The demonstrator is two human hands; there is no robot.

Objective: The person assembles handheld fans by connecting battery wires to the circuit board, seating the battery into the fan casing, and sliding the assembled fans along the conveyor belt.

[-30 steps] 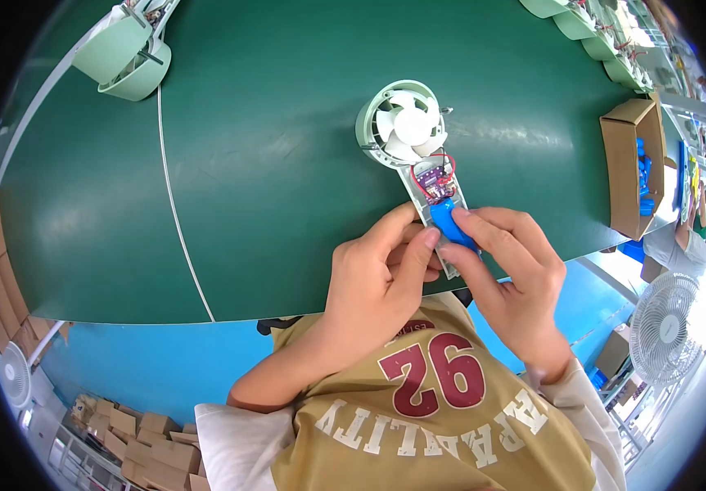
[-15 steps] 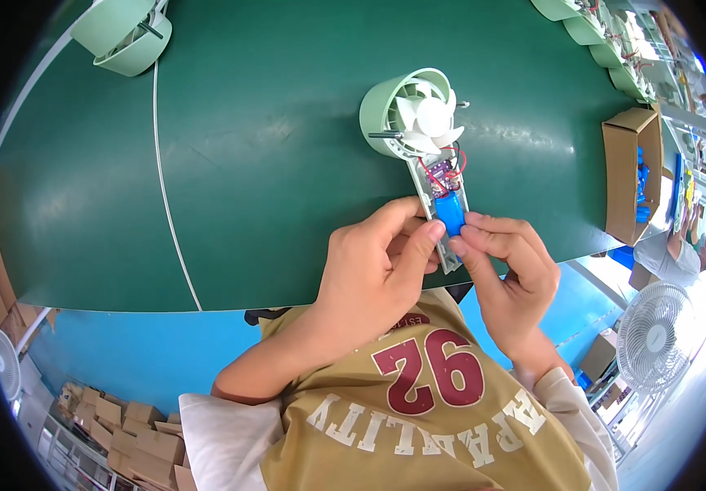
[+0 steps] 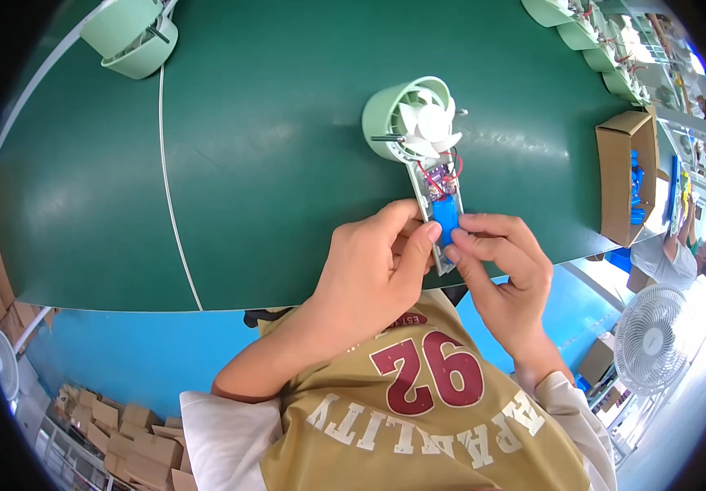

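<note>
A small handheld fan with a pale green round housing (image 3: 381, 123) and white blades (image 3: 430, 123) lies on the green table. Its open handle (image 3: 420, 184) points toward me. Inside the handle are a purple circuit board (image 3: 440, 178) with red and black wires and, nearer to me, a blue cylindrical battery (image 3: 445, 216). My left hand (image 3: 373, 266) is closed round the handle's left side, thumb by the battery. With thumb and fingertips, my right hand (image 3: 504, 270) pinches the near end of the battery from the right. The fingers partly hide that end.
On the right, a cardboard box (image 3: 615, 180) holds several blue batteries (image 3: 637, 188). More green fan housings (image 3: 586, 37) line the far right edge, and another pair (image 3: 136, 45) stands far left. A white cord (image 3: 164, 164) crosses the green table (image 3: 271, 147). A floor fan (image 3: 654, 340) stands right.
The battery has straightened and lies more in line with the handle. My right hand has shifted slightly left with it, while my left hand keeps its hold.
</note>
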